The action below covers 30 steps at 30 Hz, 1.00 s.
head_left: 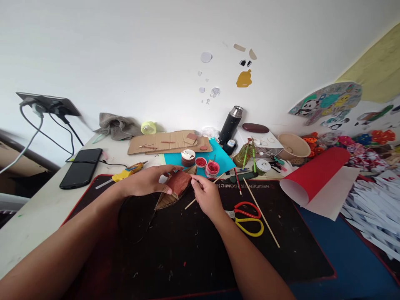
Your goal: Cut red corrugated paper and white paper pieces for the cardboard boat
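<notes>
A leaf-shaped piece of corrugated cardboard (165, 201) with a reddish-brown painted part (178, 182) on it is between my hands, low over the dark mat. My left hand (151, 180) grips it from the left, thumb on the near side and fingers along the far side. At its right edge, the thumb and forefinger of my right hand (206, 195) are pinched together on the reddish-brown part; the fingertips partly hide that edge. Just beyond lie open pots of red paint (212, 167) and a white-topped round pot (188, 156) on a blue sheet (170, 159).
Scissors (248, 218) and thin wooden sticks (262, 214) lie right on the mat (175, 250). A yellow glue gun (128, 171) and a phone (81, 168) are left. Behind stand cardboard strips (150, 143) and a black flask (230, 125); rolled red paper (315, 175) is right.
</notes>
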Each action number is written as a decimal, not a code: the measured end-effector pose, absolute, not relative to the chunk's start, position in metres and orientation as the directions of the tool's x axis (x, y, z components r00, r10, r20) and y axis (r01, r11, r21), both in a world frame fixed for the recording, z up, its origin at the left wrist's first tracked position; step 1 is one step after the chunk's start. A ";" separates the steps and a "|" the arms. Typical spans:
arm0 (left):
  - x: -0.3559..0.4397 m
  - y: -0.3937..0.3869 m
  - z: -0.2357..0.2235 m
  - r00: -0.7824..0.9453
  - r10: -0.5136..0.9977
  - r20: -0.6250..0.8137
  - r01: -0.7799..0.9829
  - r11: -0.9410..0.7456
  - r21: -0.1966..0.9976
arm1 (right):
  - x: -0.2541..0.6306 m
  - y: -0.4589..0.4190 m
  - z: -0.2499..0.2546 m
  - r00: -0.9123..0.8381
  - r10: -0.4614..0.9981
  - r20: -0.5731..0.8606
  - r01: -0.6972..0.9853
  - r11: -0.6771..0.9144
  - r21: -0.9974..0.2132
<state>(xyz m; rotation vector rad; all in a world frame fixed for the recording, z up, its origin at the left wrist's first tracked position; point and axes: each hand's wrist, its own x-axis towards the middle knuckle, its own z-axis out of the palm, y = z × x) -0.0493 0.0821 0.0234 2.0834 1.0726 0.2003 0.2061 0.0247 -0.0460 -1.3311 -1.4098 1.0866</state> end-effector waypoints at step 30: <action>-0.022 0.029 0.020 0.497 0.860 -0.118 0.804 -0.405 0.435 | 0.210 0.020 -0.032 0.042 0.976 0.214 0.251 0.197 -0.948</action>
